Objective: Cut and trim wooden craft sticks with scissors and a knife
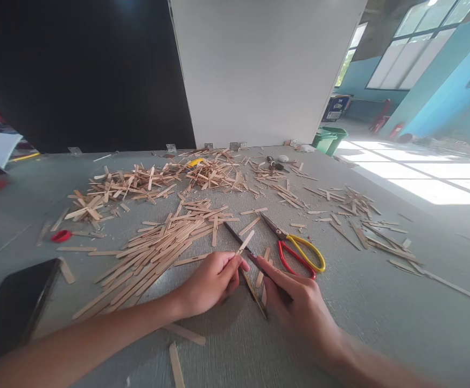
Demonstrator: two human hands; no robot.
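Pinched between the thumb and fingers of my left hand (214, 280) is a short wooden craft stick (246, 241), its rounded tip pointing up and away. My right hand (299, 302) is closed around a narrow dark file (236, 235), whose far end passes close behind the stick; whether they touch I cannot tell. Just beyond my right hand lie scissors (287, 237) with one yellow and one red handle, blades slightly apart. Under my hands a thin brownish strip (254, 295) rests on the table. A fanned pile of craft sticks (158, 248) spreads left of my hands.
More stick heaps (133, 183) line the back of the grey table (364, 334), with loose sticks (356, 205) at right. A black phone (14, 302) and red ring (61, 235) lie left. Black (97, 75) and white panels (267, 70) stand behind. Green bins (329, 140) stand beyond.
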